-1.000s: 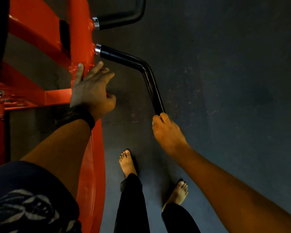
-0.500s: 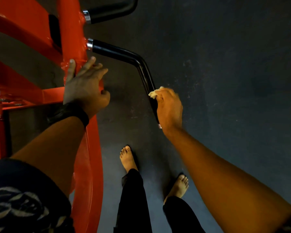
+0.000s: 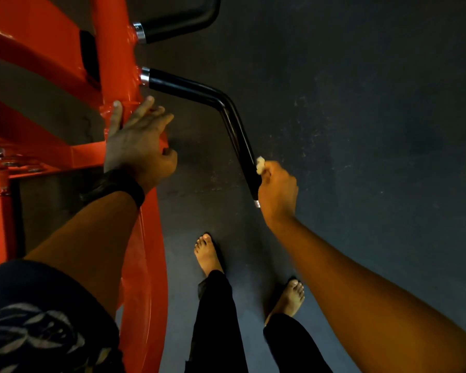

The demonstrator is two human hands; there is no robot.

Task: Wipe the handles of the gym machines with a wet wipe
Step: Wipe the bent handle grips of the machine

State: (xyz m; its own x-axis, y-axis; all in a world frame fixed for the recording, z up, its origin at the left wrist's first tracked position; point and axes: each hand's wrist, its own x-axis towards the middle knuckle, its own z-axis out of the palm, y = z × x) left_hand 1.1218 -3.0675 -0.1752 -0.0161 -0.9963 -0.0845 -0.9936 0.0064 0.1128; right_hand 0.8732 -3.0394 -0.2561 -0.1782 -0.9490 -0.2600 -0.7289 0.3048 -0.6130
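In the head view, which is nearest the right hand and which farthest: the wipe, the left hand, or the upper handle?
1. Wipe: pinched in the right hand, against the bent handle.
2. Left hand: to its left, on the orange frame.
3. Upper handle: farthest, at the top.

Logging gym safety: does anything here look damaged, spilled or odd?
Nothing damaged or spilled. Only oddity: bare feet on the dark floor beside the orange metal frame; right hand grips the bent black handle.
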